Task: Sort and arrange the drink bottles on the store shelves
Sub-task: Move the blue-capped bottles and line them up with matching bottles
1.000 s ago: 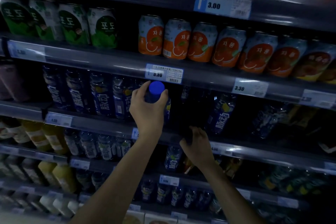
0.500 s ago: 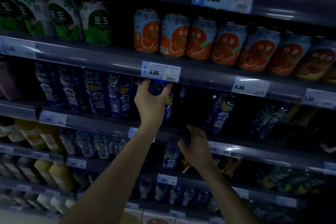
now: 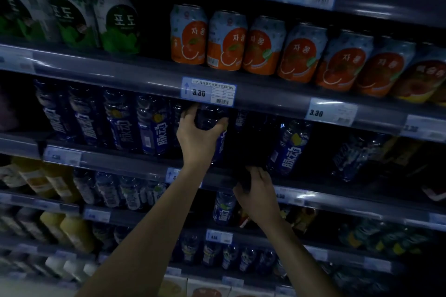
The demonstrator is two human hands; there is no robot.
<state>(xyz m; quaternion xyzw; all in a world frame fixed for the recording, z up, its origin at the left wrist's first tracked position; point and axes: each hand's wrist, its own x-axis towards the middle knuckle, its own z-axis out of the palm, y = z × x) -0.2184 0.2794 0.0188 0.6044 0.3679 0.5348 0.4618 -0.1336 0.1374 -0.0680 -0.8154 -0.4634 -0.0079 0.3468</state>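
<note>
At far left, green cans (image 3: 115, 24) are lined up on the upper shelf (image 3: 96, 67). One level down, a row of blue bottles (image 3: 120, 120) is stood upright on the bottle shelf (image 3: 115, 159), labels facing out. At centre, just under the 3.30 price tag (image 3: 208, 91), a held bottle (image 3: 211, 117) is gripped round its shoulder by the left hand (image 3: 198, 137), thumb on the left side, fingers wrapped on the right. It is held upright at the right end of that row; its base is hidden by the wrist. Right of it, the right hand (image 3: 255, 195) is placed at the shelf's front edge, fingers curled toward a dark gap; whether anything is grasped cannot be told. Just beyond, a lone blue bottle (image 3: 288, 147) is seen slightly tilted. Above, orange cans (image 3: 226, 41) are ranged from centre to the right edge.
</note>
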